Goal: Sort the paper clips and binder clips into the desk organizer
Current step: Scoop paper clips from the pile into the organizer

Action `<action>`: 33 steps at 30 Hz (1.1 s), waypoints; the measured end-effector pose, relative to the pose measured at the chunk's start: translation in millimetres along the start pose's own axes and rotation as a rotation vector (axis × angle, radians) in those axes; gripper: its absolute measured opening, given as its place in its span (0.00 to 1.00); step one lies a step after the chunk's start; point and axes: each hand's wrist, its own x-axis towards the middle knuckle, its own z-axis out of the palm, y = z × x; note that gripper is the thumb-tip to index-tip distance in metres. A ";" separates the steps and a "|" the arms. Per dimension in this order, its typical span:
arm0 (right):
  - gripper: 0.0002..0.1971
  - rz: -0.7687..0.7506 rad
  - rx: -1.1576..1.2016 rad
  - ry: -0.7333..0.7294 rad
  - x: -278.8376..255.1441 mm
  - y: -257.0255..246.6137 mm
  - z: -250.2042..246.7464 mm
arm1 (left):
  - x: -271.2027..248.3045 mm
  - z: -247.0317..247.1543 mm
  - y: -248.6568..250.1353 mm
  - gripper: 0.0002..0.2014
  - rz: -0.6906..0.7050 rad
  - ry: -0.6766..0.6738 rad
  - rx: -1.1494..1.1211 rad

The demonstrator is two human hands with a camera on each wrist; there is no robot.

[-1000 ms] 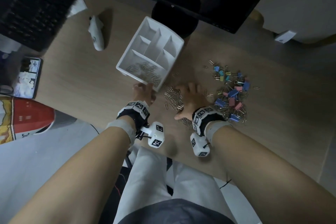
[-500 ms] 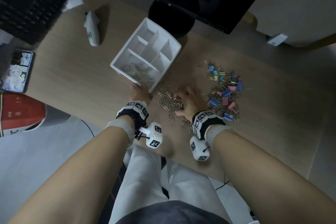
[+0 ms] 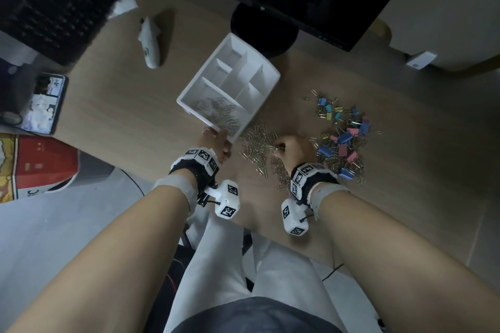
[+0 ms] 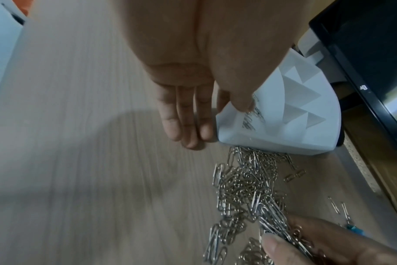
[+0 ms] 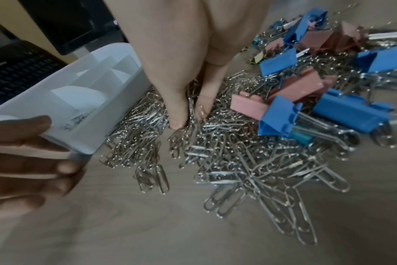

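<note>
Left hand: my left hand [image 3: 215,142] steadies the near corner of the white desk organizer [image 3: 266,69]; in the left wrist view my thumb lies over the rim and my fingers [image 4: 188,114] run straight down its outer wall, so I grasp the corner between them.
Right hand: my right hand [image 3: 293,150] is clenched on a bunch of silver paper clips [image 4: 277,227], pinched between thumb and fingertips, low in the loose heap.
Paper clips: the heap of paper clips [image 3: 257,144] lies on the counter [image 3: 121,105] just beside the organizer's near wall, some touching it; a smaller batch [image 3: 219,113] lies in the long front compartment.
Binder clips: blue, pink, yellow and teal binder clips [image 3: 342,132] are piled on the counter to the right of my right hand, mixed with stray paper clips at the edge.
Organizer: it sits skewed on the counter, before the round black monitor base [image 3: 263,32]; the rear compartments show only white walls.
Surroundings: a black keyboard [image 3: 56,0] at far left, a white mouse [image 3: 150,43] beside it, a phone [image 3: 42,104] at the counter's left edge.
</note>
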 end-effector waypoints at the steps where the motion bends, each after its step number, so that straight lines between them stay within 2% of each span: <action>1: 0.11 0.030 0.005 -0.008 -0.5 -1.2 -0.2 | -0.1 -3.7 1.8 0.12 -0.014 -0.056 0.000; 3: 0.11 0.085 0.034 -0.030 0.0 -6.7 -3.3 | 0.5 -9.7 5.2 0.13 0.010 -0.117 0.135; 5: 0.10 0.102 0.052 -0.030 1.3 -15.9 -8.4 | -0.7 -14.7 10.1 0.14 0.040 -0.053 0.272; 7: 0.10 0.094 0.101 -0.021 3.6 -30.6 -13.4 | 0.4 -18.2 14.1 0.15 0.035 -0.058 0.311; 12: 0.12 -0.037 0.323 0.006 18.1 -89.1 -16.1 | 1.1 -26.7 25.9 0.17 0.027 -0.119 0.440; 17: 0.16 -0.144 0.385 -0.088 40.7 -134.7 -14.1 | 5.0 -33.7 27.7 0.16 0.039 -0.163 0.481; 20: 0.10 -0.151 0.394 -0.043 38.8 -124.5 -19.1 | 4.0 -34.6 29.6 0.14 0.037 -0.246 0.468; 22: 0.07 -0.099 0.390 0.095 33.0 -102.7 -16.0 | 5.0 -35.9 29.3 0.15 0.047 -0.266 0.522; 24: 0.07 -0.001 0.289 0.194 27.8 -75.1 -9.9 | 5.1 -36.7 28.2 0.16 0.052 -0.281 0.531; 26: 0.15 0.113 0.121 0.133 20.2 -51.9 -6.1 | 5.8 -36.7 26.9 0.16 0.044 -0.258 0.519; 29: 0.43 0.191 0.035 -0.080 4.4 -34.9 3.4 | 8.9 -37.6 26.1 0.17 0.043 -0.232 0.547; 31: 0.59 0.199 -0.022 -0.155 -3.3 -38.4 13.4 | 10.6 -42.2 27.3 0.16 0.043 -0.240 0.564; 33: 0.64 0.208 -0.110 -0.167 -5.3 -48.0 24.5 | 12.3 -49.2 28.3 0.16 0.063 -0.287 0.603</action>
